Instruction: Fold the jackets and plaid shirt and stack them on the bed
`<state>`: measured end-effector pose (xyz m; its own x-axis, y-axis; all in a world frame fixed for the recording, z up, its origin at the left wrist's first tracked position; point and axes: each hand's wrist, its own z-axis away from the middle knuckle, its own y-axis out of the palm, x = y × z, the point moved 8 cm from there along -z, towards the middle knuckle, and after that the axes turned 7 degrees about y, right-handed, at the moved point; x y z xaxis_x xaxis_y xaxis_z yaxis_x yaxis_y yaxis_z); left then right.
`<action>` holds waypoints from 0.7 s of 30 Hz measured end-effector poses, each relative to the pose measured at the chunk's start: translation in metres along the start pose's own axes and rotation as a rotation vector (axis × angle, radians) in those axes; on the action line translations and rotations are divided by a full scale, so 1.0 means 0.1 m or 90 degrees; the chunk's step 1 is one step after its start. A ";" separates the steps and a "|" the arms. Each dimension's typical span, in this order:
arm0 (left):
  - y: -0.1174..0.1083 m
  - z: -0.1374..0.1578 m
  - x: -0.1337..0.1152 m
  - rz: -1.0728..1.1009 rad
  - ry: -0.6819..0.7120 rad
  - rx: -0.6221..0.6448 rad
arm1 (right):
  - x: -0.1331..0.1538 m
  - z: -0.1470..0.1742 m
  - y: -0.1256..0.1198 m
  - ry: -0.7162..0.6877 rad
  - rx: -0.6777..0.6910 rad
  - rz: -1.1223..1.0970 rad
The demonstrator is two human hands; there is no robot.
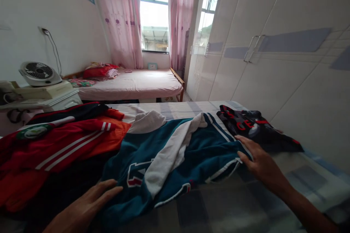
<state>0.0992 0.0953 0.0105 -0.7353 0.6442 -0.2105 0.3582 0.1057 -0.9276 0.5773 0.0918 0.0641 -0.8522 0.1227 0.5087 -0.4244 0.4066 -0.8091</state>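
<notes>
A teal hooded sweatshirt (199, 145) with a pale grey hood and sleeve lies on the bed in front of me. One grey sleeve is folded across its front, next to a white-outlined letter print. My left hand (91, 198) is at the sweatshirt's near left side, its fingers stretched out on or just over the cloth. At the right end, my right hand (254, 158) touches the striped hem, with thumb and fingers apart. Whether any cloth is pinched there is hard to see.
A folded black garment with red letters (251, 125) lies to the right on the checked bedsheet (218, 204). Red and orange clothes (71, 145) are heaped on the left. Beyond stand a fan (39, 72), another bed (142, 83) and a white wardrobe (235, 76).
</notes>
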 end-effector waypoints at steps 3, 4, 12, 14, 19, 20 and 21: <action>-0.31 -0.15 -0.12 -0.043 0.026 -0.060 | -0.70 -0.26 0.04 0.173 -0.046 0.050; -0.48 -0.21 -0.18 -0.074 0.041 -0.090 | -0.83 -0.31 0.08 0.213 -0.028 0.044; -0.46 -0.15 -0.28 -0.118 0.134 0.003 | -0.92 -0.22 -0.33 0.223 0.004 -0.171; -0.23 -0.04 -0.17 -0.037 0.095 0.094 | -0.99 -0.14 -0.49 0.221 -0.027 -0.184; -0.39 -0.27 0.18 0.081 -0.100 0.053 | -0.93 -0.15 -0.18 0.123 0.215 -0.101; -0.43 -0.40 0.27 0.077 -0.132 0.048 | -0.91 -0.21 -0.14 0.116 0.212 -0.053; -0.44 -0.55 0.34 0.067 -0.152 0.048 | -0.89 -0.30 -0.13 0.115 0.184 -0.009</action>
<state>0.0901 0.1543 0.0610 -0.8139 0.4514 -0.3659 0.4030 -0.0152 -0.9151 0.6677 0.1026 0.0381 -0.7885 0.2883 0.5433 -0.5270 0.1389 -0.8384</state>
